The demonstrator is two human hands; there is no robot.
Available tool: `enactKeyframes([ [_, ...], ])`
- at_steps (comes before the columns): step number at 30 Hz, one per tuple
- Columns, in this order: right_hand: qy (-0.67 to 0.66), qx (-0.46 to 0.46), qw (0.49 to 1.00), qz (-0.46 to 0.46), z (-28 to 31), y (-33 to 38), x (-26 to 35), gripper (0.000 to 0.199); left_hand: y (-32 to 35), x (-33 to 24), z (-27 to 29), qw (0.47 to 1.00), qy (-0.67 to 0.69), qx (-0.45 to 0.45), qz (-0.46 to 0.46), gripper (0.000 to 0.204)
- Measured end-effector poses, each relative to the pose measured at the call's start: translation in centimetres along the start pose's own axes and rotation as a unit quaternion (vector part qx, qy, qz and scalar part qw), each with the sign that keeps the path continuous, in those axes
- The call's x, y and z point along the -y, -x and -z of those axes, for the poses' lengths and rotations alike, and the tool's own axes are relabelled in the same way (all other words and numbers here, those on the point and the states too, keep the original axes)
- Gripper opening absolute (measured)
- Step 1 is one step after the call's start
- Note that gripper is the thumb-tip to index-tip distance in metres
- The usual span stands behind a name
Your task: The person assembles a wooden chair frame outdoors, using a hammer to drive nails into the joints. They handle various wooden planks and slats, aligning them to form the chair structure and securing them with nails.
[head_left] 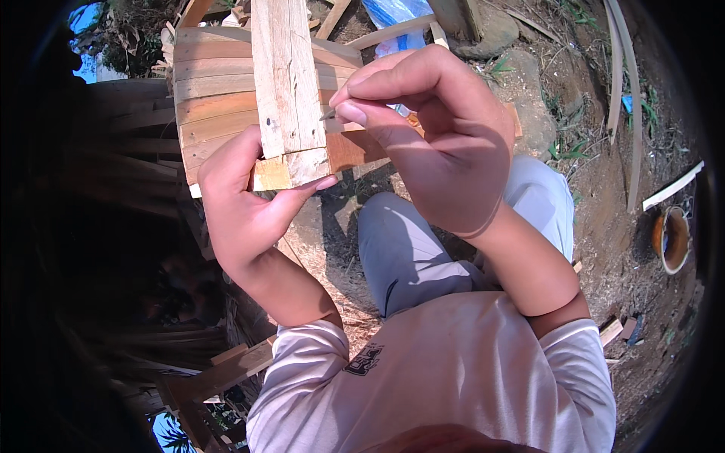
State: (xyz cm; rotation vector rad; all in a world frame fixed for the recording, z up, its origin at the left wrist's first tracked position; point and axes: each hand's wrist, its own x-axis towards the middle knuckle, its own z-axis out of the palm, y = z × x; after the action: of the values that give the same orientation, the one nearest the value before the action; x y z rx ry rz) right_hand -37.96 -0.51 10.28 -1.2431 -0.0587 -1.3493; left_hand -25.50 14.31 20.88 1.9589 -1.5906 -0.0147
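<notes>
My left hand [245,204] is wrapped round the near end of a wooden frame, its thumb lying along the end of a pale board [287,75]. That board runs away from me over a slatted wooden panel [219,83], and its end rests on a crosspiece [347,149]. Dark nail heads or holes dot the board near its end. Thumb and forefinger of my right hand [445,143] are pinched together just right of the board. Between them sticks out a small thin nail [327,116], its tip close to the board's right edge.
Blue plastic sheeting [396,19] lies beyond the panel. Flat stones [521,90] and long wood strips [615,75] are on the ground at right, with an orange-brown ring-shaped object [671,240] farther over. Stacked timber stands in dark shade at left, near a wooden beam [226,374].
</notes>
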Motion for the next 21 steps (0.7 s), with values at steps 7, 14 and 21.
enactKeyframes([
  [7, 0.021, 0.036, 0.997, -0.058, 0.3, -1.1, 2.3, 0.019, -0.3, 0.1, 0.2, 0.999, -0.038, -0.012, -0.021, 0.040],
  [14, 0.090, 0.099, 0.991, 0.024, 0.4, -2.0, 2.2, 0.020, -0.3, 0.1, 0.3, 0.999, -0.038, -0.007, -0.027, 0.042],
  [21, 0.080, 0.021, 0.996, 0.042, -1.1, -1.6, 1.3, 0.014, 0.1, -0.1, 0.7, 0.997, -0.080, 0.013, -0.010, 0.051],
])
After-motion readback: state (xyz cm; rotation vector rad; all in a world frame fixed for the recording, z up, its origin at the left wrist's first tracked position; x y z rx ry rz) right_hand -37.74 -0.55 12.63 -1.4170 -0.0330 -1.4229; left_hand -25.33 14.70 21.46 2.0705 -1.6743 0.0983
